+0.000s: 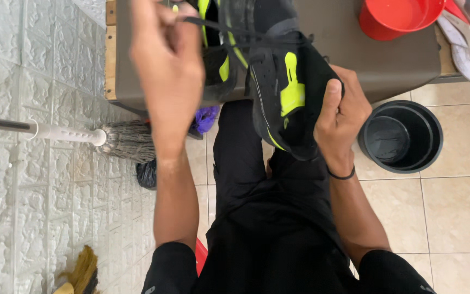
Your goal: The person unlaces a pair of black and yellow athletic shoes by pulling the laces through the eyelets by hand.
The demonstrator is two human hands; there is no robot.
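The right hand (pixel 341 122) is clamped on the heel of a black shoe (pixel 278 81) with yellow marks, held over the lap before the table (pixel 387 60). The left hand (pixel 167 65) pinches a black lace (pixel 213 24), drawn taut up from the shoe. A firm heel grip and a straight pull would likely suit the lace best. Farther out, a black bucket (pixel 401 136) stands right, a mop (pixel 129 140) left, a red basin (pixel 398 16) on the table; none blocks the hands.
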